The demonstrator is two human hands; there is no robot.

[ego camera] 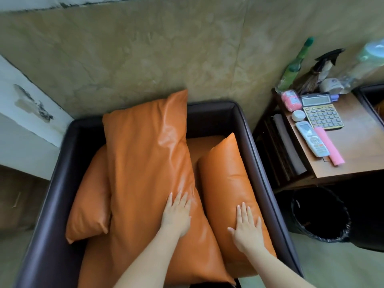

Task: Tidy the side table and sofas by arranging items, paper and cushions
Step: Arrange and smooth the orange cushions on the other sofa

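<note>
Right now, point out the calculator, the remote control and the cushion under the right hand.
calculator (322,116), head view, on its keypad.
remote control (311,138), head view, mid-body.
right cushion (226,169), head view, upper face, above the right hand (247,229).

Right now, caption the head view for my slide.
Left hand and right hand press flat on two orange cushions in the sofa.

The single head view looks steeply down, close over the sofa (259,146), side table (357,146) at right.

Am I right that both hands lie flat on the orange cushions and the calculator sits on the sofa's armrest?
Not quite: the head view shows the calculator on the wooden side table. The left hand and right hand do lie flat on the orange cushions.
</note>
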